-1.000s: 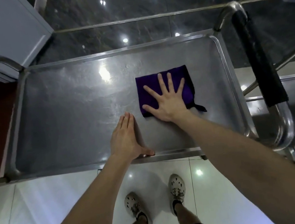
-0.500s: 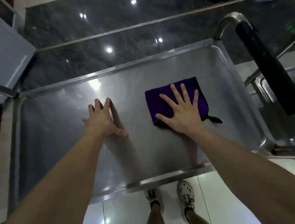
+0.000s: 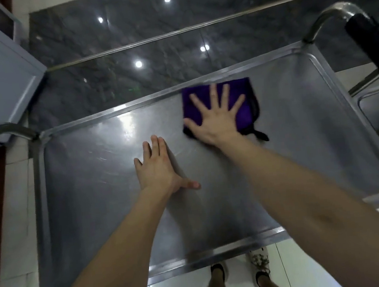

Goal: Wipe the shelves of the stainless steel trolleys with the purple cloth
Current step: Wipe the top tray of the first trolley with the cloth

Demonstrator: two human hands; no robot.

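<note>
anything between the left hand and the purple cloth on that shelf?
Nothing. The head view shows only bare steel shelf between the left hand and the purple cloth, which the right hand presses flat.

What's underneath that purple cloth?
The purple cloth lies flat on the trolley's steel top shelf, near its far rim, with the right hand pressing on it. The steel directly beneath is covered, so its condition cannot be seen.

The right hand (image 3: 216,119) has pushed the purple cloth (image 3: 240,99) forward to the shelf's (image 3: 94,189) far rim.
</note>
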